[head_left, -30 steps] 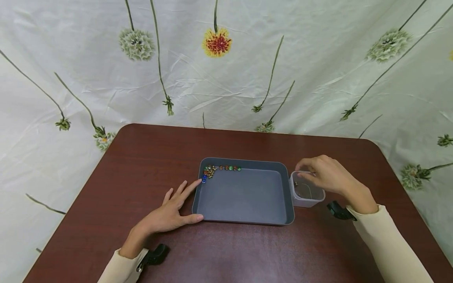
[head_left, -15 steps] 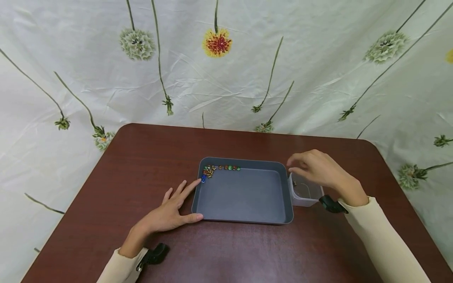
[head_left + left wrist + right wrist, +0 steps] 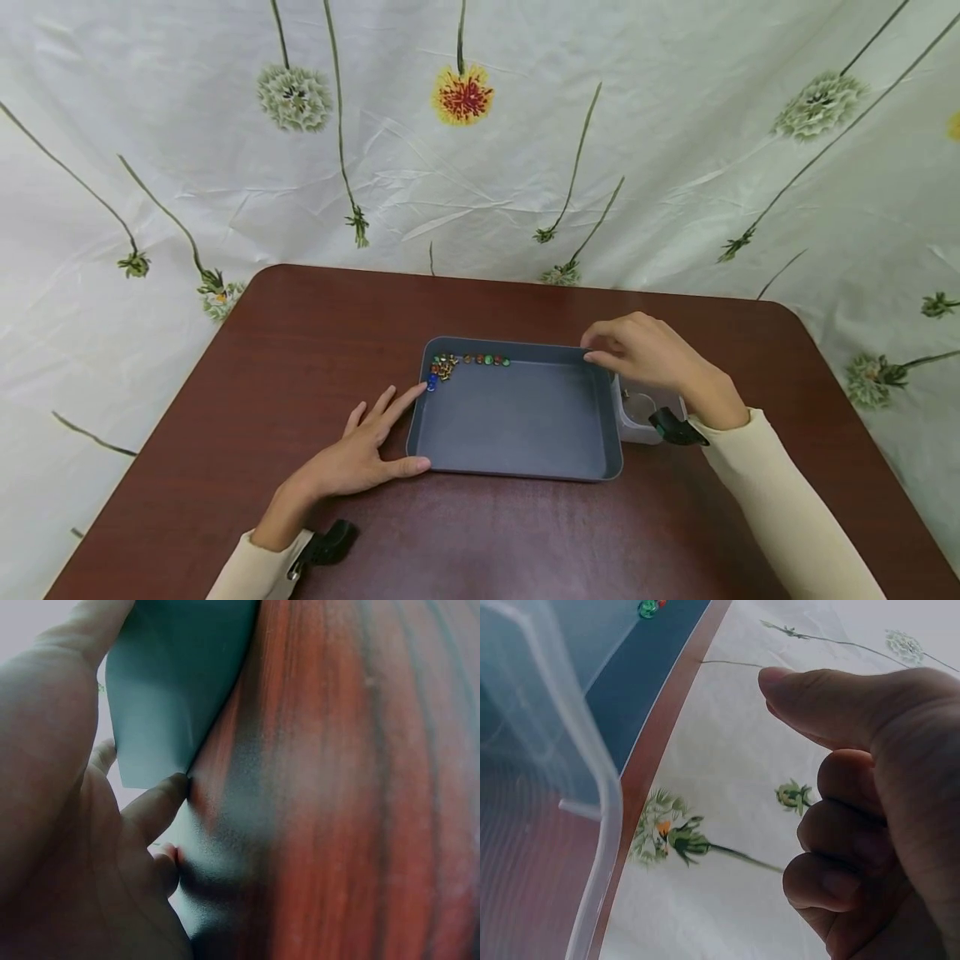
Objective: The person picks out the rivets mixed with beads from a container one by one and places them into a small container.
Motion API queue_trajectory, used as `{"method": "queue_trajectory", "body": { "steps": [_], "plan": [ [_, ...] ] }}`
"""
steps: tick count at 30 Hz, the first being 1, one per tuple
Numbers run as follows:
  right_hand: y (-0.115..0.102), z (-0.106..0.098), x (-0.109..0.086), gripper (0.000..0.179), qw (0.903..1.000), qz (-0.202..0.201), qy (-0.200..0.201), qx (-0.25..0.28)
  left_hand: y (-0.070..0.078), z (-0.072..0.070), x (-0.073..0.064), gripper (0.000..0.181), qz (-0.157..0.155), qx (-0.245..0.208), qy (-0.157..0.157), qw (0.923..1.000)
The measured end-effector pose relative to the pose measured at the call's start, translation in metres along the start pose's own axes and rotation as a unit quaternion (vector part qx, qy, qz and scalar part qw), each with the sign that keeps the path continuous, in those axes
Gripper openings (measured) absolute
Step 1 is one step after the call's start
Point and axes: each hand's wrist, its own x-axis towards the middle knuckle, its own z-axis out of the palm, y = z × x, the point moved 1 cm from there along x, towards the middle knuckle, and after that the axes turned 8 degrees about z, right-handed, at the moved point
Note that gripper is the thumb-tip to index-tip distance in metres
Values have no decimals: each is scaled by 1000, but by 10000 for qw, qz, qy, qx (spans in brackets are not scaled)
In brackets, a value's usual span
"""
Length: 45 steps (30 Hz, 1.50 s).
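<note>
A grey rectangular tray point(image 3: 517, 417) lies on the table. Small coloured beads point(image 3: 487, 360) run along its back edge, with gold pieces point(image 3: 446, 367) and blue beads point(image 3: 432, 382) in the back left corner. My left hand point(image 3: 352, 454) is spread at the tray's left side, index fingertip at the rim and thumb at the front corner. Over the tray's back right corner is my right hand point(image 3: 648, 354), thumb and index tips close together, the other fingers curled in the right wrist view. I cannot tell whether something small sits between those tips.
A translucent plastic box point(image 3: 637, 432) stands against the tray's right side, partly covered by the right forearm; a small gold piece lies in it. The dark red-brown table point(image 3: 487, 533) meets a white flowered cloth point(image 3: 480, 183) behind its back edge.
My right hand has risen out of the plastic box and moved left over the tray's back right corner. The left hand, tray and beads stay where they were.
</note>
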Motion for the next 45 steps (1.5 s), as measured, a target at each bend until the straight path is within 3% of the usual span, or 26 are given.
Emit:
{"method": "queue_trajectory", "body": {
  "steps": [29, 45],
  "plan": [
    [-50, 20, 47, 14, 9975, -577, -309, -251, -1, 0, -1, 93, 22, 3, 48, 10000],
    [-72, 47, 72, 11, 9944, -832, -578, -295, -1, 0, -1, 93, 14, 12, 57, 10000]
  ]
}}
